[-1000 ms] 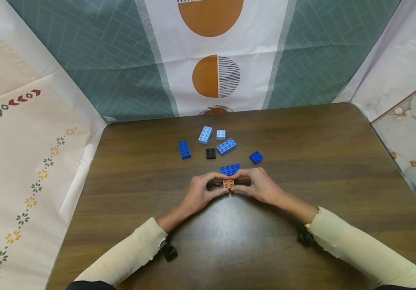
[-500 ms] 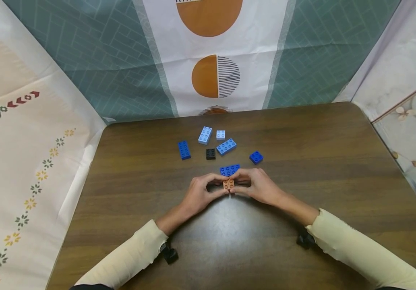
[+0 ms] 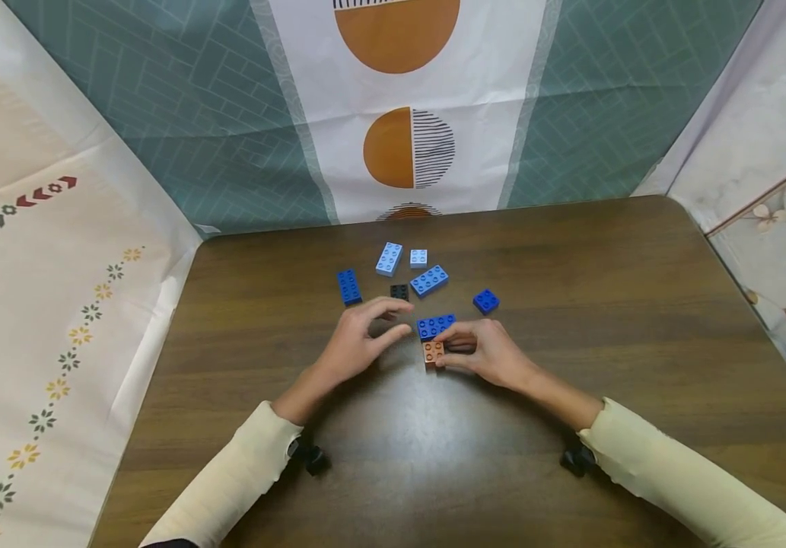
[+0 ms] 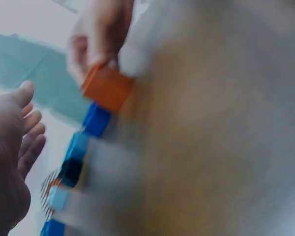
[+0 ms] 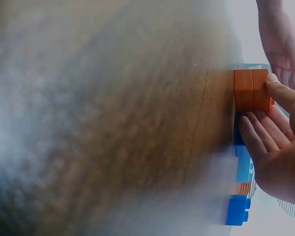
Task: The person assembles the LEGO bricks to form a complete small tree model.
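Note:
On the table in front of me stands an orange toy brick stack point(image 3: 431, 355), studs up. In the right wrist view a seam runs across the orange stack point(image 5: 252, 90), as of two bricks pressed together. Thumb and fingers of my right hand point(image 3: 494, 355) pinch it from the right side. Just behind it, partly covered by it, lies a blue eight-stud brick point(image 3: 436, 326). My left hand point(image 3: 354, 339) is off to the left, fingers and thumb spread apart with nothing between them. Its fingertips lie close to a black brick point(image 3: 399, 291).
Farther back lie a light blue long brick point(image 3: 389, 259), a pale blue square brick point(image 3: 418, 259) and a mid-blue long brick point(image 3: 430, 281). A darker blue long brick point(image 3: 349, 287) is at the left, a blue square brick point(image 3: 485, 301) at the right. Patterned cloths surround the wooden table point(image 3: 242, 320).
My left hand has let go of the orange stack and moved left and slightly back, its fingers parting. The right hand stays on the stack, which has hardly moved.

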`<state>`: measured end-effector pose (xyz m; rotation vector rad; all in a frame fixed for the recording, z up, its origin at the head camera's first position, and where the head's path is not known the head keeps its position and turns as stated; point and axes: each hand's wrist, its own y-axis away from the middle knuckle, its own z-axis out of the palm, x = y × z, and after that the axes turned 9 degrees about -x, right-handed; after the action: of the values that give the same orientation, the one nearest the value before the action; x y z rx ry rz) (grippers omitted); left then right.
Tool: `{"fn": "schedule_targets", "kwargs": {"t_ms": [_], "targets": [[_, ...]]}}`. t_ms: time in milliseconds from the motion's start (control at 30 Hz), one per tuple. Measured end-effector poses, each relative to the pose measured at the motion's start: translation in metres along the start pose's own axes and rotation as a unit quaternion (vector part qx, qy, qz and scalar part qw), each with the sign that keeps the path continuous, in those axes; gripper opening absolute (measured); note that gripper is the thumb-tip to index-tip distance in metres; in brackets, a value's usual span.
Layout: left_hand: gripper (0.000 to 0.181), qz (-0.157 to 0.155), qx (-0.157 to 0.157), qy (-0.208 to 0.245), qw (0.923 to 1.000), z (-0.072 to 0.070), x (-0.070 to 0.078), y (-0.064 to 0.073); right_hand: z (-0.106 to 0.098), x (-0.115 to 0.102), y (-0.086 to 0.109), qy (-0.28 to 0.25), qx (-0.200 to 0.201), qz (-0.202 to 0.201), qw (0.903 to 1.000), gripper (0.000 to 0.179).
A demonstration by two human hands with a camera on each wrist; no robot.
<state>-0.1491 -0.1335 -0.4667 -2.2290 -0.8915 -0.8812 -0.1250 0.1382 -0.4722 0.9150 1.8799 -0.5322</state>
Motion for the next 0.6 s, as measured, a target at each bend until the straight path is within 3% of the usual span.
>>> {"fn": "schedule_targets", "kwargs": {"t_ms": [133,267,600], "targets": [[0.039,-0.03,0.075,-0.011,0.9967,-0.016,-0.014,-0.009,-0.001,0.001,-0.001,-0.007,-0.004,0.009,0.9999,0.028],[0.046,-0.085,0.108,-0.01,0.9905,-0.024,-0.029,-0.013,-0.002,0.0,-0.003,-0.015,-0.007,0.013,0.9998,0.027],[0.052,-0.155,0.074,-0.012,0.9851,-0.023,-0.045,-0.017,-0.001,-0.004,-0.002,-0.014,-0.01,0.01,0.9998,0.03]]}}
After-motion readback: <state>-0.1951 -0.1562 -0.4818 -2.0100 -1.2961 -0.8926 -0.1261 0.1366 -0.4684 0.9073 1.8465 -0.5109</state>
